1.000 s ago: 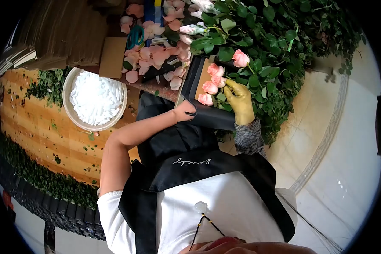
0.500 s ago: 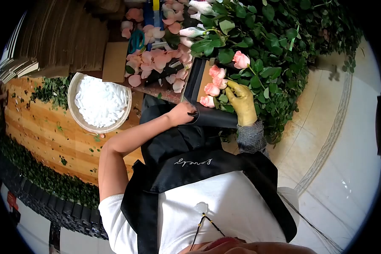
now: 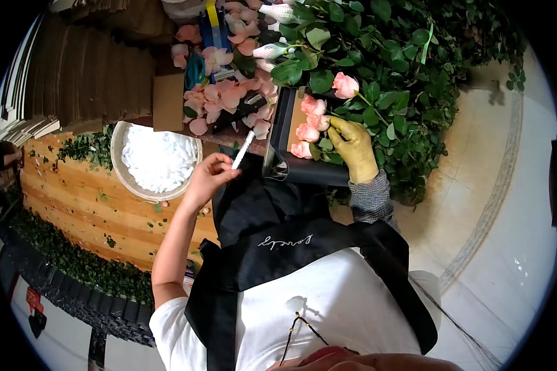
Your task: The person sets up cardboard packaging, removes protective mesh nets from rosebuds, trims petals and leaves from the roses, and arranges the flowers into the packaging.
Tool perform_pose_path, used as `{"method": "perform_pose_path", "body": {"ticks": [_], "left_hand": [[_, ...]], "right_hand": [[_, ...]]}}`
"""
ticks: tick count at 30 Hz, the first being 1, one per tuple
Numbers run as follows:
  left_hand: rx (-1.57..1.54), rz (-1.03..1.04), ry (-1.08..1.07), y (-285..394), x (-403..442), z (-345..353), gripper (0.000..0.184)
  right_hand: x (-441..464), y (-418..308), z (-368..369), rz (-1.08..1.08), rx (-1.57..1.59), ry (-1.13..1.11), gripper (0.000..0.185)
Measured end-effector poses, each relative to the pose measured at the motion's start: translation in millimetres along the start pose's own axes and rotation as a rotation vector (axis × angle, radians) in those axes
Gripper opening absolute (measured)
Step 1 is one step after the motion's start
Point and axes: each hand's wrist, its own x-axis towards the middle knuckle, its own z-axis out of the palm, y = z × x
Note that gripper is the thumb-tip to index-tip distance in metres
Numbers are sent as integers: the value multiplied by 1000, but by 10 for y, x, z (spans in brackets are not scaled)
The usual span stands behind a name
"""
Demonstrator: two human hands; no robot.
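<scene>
My left hand, bare, pinches a narrow white ribbed sleeve that points up and away. My right hand wears a yellow glove. Its thumb and fingertips close around a pink rose just below the bloom. Several pink roses line up here, their heads over a piece of brown cardboard in a black tray. Another pink rose lies a little beyond. Left of my left hand stands a round bowl full of small white pieces like the one I hold.
Leafy rose stems pile up behind and right of the tray. White-netted rose heads lie at the far side. Loose petals and teal scissors are beside stacked cardboard. Leaf scraps dot the wooden floor.
My left hand has moved left from the tray's near left corner, and the white sleeve now shows in its fingers. My right hand stays at the roses. The view has shifted slightly.
</scene>
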Motion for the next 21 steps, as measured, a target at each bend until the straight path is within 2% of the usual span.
{"method": "perform_pose_path", "body": {"ticks": [2, 4, 6, 8, 9, 12, 14, 19, 21], "left_hand": [[-186, -19, 55, 274, -66, 164, 25], [-239, -35, 55, 374, -17, 304, 24], [-297, -52, 49, 411, 117, 493, 23], [-224, 330, 80, 433, 280, 719, 23], [-157, 427, 87, 514, 333, 809, 21], [-101, 424, 191, 592, 512, 988, 22], [-268, 558, 129, 635, 618, 1119, 26], [-272, 574, 139, 532, 742, 1216, 29], [-43, 749, 186, 511, 790, 1237, 23]], "right_hand": [[-7, 22, -7, 25, -7, -21, 23], [-8, 61, 10, 45, -19, -45, 23], [-29, 117, 30, -49, -73, 10, 24], [-29, 87, 12, -15, -70, -4, 24], [-24, 73, 8, 17, -65, -18, 24], [-21, 73, 10, 36, -40, -24, 24], [-18, 81, 4, 33, -37, -29, 24], [-14, 145, 12, 43, -30, -45, 24], [-11, 211, 19, 52, 9, -104, 24]]}}
